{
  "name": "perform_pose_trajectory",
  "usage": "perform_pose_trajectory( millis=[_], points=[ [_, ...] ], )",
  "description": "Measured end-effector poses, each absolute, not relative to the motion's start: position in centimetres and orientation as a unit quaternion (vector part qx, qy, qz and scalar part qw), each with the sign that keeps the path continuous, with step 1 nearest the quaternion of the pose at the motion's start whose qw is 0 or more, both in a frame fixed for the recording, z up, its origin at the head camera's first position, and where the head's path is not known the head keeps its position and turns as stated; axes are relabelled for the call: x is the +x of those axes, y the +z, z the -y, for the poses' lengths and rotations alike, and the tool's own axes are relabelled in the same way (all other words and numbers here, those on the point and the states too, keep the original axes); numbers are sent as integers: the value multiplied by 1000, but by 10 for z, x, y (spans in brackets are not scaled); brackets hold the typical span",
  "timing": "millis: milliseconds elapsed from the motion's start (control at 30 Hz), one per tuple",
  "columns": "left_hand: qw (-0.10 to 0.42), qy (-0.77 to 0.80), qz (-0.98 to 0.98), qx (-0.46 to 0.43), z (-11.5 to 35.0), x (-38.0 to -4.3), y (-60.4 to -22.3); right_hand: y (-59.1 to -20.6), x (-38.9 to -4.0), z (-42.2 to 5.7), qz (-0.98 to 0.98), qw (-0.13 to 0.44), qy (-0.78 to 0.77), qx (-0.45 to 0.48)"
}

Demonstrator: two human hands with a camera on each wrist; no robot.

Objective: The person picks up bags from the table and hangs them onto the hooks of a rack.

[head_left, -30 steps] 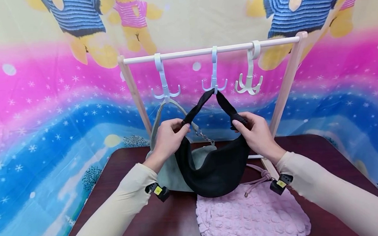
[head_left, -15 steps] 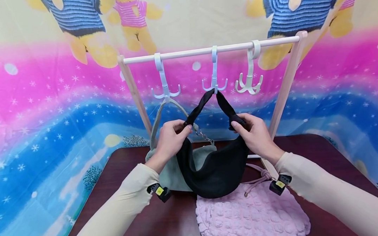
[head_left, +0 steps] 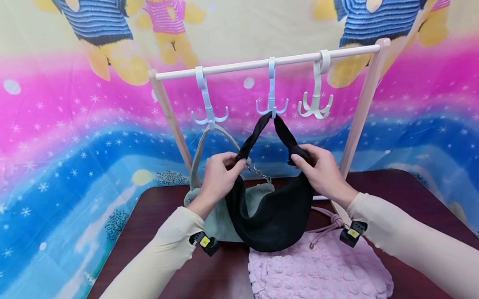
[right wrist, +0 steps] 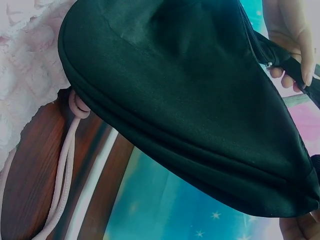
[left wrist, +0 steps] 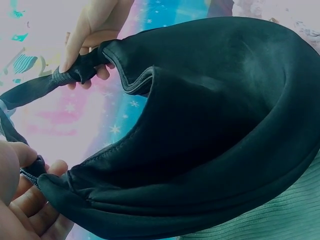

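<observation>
A black crescent-shaped handbag [head_left: 276,219] hangs in front of the rack, its strap [head_left: 259,133] looped at the foot of the middle hook [head_left: 272,90]. My left hand [head_left: 220,175] pinches the strap's left side low down, near the bag's body. On the other side my right hand [head_left: 322,168] grips the knotted part of the strap between thumb and fingers. A zipper [left wrist: 140,86] runs along the bag's top edge in the left wrist view. The right wrist view shows the bag's body [right wrist: 190,100] large, with most of my right hand hidden.
A green corduroy bag [head_left: 220,221] hangs from the left hook [head_left: 207,102], partly behind the black one. The right hook [head_left: 316,90] is on the same rail [head_left: 240,68]. A pink puffy bag [head_left: 321,271] lies on the dark table [head_left: 162,215], its cord [head_left: 327,226] towards the rack.
My left hand has shifted slightly to the right and my right hand slightly to the left, drawing the strap's two sides a little closer. Both keep their hold.
</observation>
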State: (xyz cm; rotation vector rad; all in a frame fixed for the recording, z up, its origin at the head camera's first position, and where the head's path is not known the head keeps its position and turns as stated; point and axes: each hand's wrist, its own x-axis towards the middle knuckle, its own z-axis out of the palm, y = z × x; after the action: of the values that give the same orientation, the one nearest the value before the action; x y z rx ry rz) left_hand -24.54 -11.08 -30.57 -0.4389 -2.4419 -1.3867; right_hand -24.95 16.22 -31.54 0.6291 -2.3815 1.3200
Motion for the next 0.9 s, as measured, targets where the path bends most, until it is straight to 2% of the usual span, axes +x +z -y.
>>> perform_pose_trajectory(
  millis=[900],
  points=[
    [152, -498, 843, -137, 114, -244, -311, -319, -250, -164, 841, 172, 470, 204]
  ],
)
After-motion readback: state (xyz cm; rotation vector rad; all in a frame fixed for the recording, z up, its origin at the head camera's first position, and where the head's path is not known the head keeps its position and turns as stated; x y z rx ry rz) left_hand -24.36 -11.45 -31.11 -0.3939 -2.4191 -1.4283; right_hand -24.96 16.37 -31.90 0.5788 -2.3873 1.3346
